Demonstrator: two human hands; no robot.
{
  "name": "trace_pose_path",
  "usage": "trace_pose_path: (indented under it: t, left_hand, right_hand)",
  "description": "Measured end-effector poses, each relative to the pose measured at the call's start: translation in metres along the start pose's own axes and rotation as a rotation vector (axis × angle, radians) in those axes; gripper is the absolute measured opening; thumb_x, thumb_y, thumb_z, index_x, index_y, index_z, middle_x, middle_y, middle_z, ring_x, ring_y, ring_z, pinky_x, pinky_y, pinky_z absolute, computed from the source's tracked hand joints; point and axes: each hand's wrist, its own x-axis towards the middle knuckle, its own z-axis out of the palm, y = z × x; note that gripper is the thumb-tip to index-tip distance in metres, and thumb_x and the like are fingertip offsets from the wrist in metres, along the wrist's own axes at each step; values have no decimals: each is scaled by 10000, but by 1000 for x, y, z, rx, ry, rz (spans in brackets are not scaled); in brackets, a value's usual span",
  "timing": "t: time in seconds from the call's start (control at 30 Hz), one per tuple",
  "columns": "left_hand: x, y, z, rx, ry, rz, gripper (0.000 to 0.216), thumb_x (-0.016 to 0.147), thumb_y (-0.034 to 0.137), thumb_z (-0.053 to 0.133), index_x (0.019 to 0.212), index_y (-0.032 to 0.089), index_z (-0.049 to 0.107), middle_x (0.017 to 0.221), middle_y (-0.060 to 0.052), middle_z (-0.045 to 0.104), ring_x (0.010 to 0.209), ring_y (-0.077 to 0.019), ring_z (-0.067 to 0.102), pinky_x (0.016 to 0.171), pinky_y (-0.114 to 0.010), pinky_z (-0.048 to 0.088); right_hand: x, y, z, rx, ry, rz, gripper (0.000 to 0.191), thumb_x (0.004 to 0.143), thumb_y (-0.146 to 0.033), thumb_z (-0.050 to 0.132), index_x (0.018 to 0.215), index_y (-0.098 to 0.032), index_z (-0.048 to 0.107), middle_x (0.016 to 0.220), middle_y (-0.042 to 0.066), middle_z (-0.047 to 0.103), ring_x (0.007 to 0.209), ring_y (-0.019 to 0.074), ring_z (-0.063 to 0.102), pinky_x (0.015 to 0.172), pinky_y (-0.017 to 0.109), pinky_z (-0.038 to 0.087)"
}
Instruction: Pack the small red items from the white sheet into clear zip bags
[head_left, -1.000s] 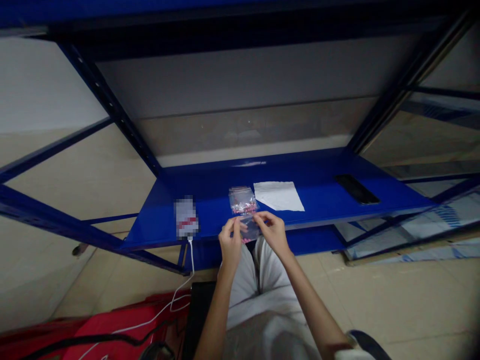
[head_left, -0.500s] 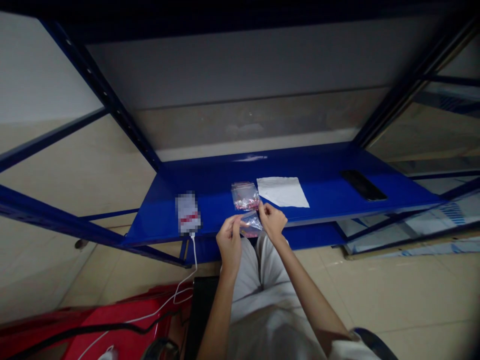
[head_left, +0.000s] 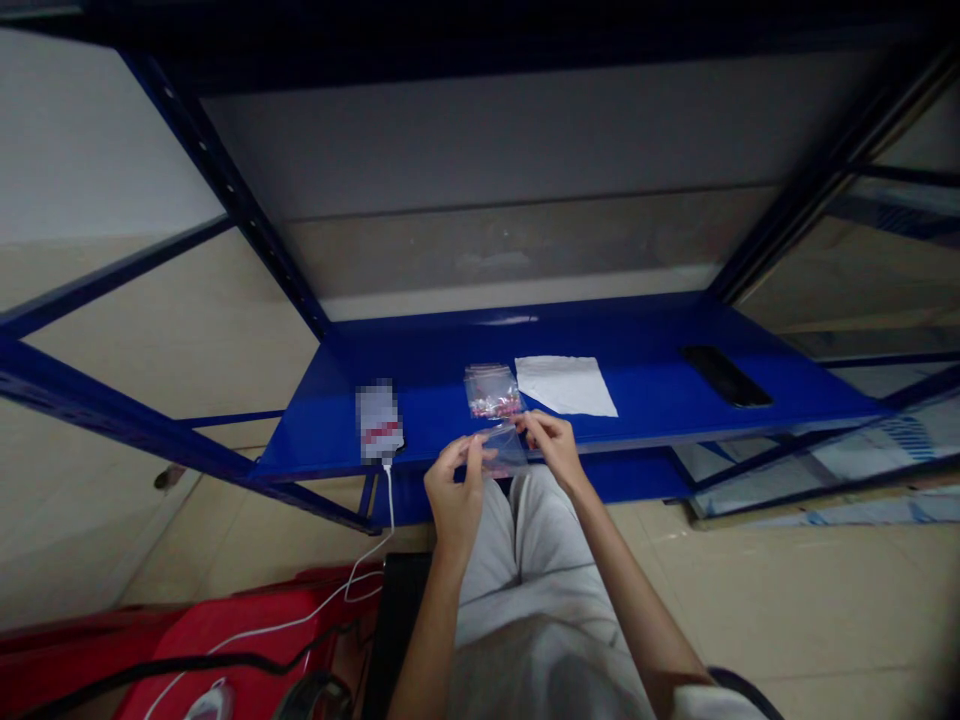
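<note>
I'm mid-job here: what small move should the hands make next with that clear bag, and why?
I'd probably have the right hand pinch lightly along the upper edge of the clear bag while the left hand steadies it: the two hands hold it near opposite ends of that edge, and the view doesn't show whether it is sealed.

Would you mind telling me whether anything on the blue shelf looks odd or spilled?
I see no spill on the shelf. The white sheet looks odd: its near left corner slants off, perhaps folded or torn. The pixelated item at left can't be judged.
</note>
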Motion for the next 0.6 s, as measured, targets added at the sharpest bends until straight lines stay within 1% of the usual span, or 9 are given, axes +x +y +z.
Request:
trace_pose_path:
  t: [0.07, 0.17, 0.2, 0.27, 0.33, 0.4, 0.5, 0.6]
  left_hand:
    - [-1, 4, 2, -19, -21, -19, 244, 796, 328, 523, 866, 135, 655, 708, -49, 693, 676, -167, 658, 658, -259, 510]
    - [-1, 8, 3, -23, -12, -27, 235, 778, 329, 549, 849, 131, 654, 715, -48, 691, 657, -157, 656, 657, -248, 505]
    - [-1, 8, 3, -10, -1, -23, 232, 772, 329, 559, 842, 131, 657, 717, -49, 691, 663, -158, 655, 670, -254, 506]
    - [-1, 8, 1, 23, 10, -6, 222, 761, 328, 575, 825, 135, 664, 713, -50, 691, 686, -168, 655, 704, -276, 509]
    - [0, 6, -1, 42, 19, 17, 206, 753, 323, 587, 814, 145, 670, 704, -47, 692, 699, -175, 653, 749, -308, 507]
    - [0, 5, -2, 59, 30, 61, 178, 741, 311, 603, 806, 162, 676, 704, -35, 694, 700, -170, 648, 814, -341, 489]
    - [2, 5, -6, 118, 45, 170, 128, 724, 294, 622, 769, 190, 682, 687, -12, 691, 722, -163, 636, 897, -375, 445]
    - [2, 8, -11, 155, 53, 246, 111, 730, 288, 613, 751, 202, 680, 675, -1, 687, 756, -164, 631, 899, -372, 444]
  right_hand:
    - [-10, -15, 3, 72, -49, -77, 285, 757, -429, 565, 716, -172, 680, 683, 27, 617, 474, 99, 455, 450, 227, 330]
    - [-22, -35, 6, 112, -16, -147, 242, 754, -371, 588, 629, -180, 671, 625, 32, 612, 543, 128, 506, 494, 244, 366]
    - [-25, -40, 6, 113, -13, -155, 229, 751, -360, 594, 628, -183, 672, 614, 32, 611, 559, 134, 514, 504, 247, 372]
    - [-29, -48, 7, 95, -20, -145, 180, 729, -342, 623, 669, -183, 682, 620, 26, 606, 534, 118, 491, 474, 235, 350]
    - [-31, -52, 8, 77, -3, -109, 148, 703, -325, 652, 716, -181, 683, 640, 14, 595, 472, 84, 422, 414, 215, 284]
    - [-31, -54, 10, 78, 30, -80, 136, 693, -312, 662, 717, -178, 673, 642, 5, 582, 441, 64, 368, 389, 209, 236]
    - [-31, -57, 13, 106, 36, -72, 140, 708, -317, 644, 734, -181, 664, 678, 12, 596, 454, 65, 381, 403, 209, 263]
    - [-31, -62, 16, 116, 8, -67, 155, 719, -332, 631, 743, -182, 659, 713, 21, 615, 458, 65, 385, 415, 211, 290]
